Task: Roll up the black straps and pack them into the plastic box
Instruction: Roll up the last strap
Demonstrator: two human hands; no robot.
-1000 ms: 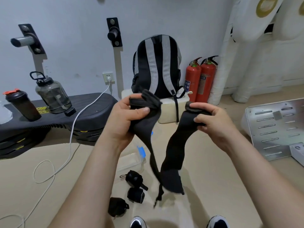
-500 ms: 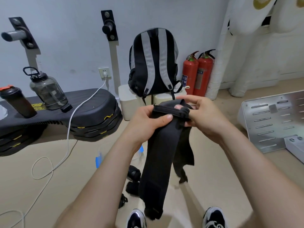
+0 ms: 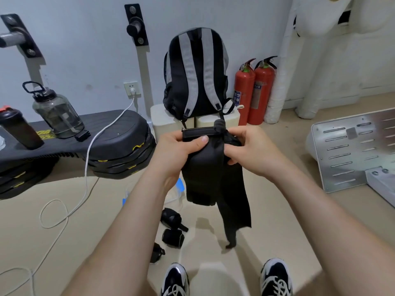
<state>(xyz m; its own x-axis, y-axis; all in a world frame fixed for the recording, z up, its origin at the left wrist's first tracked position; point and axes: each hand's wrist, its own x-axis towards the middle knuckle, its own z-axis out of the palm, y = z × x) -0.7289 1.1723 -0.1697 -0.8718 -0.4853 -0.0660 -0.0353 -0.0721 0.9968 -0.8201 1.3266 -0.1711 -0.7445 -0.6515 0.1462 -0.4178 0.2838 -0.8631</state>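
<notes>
The left hand (image 3: 175, 152), right hand (image 3: 252, 150) and both forearms (image 3: 119, 231) are bare; the sneakers (image 3: 175, 280) are black with white panels and laces.

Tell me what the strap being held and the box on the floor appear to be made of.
The strap looks like matte black woven fabric: it folds softly and hangs limp without holding a shape. The box seems to be clear plastic with blue clips, since the floor shows through its wall. It is mostly hidden, so this is less certain.
</notes>
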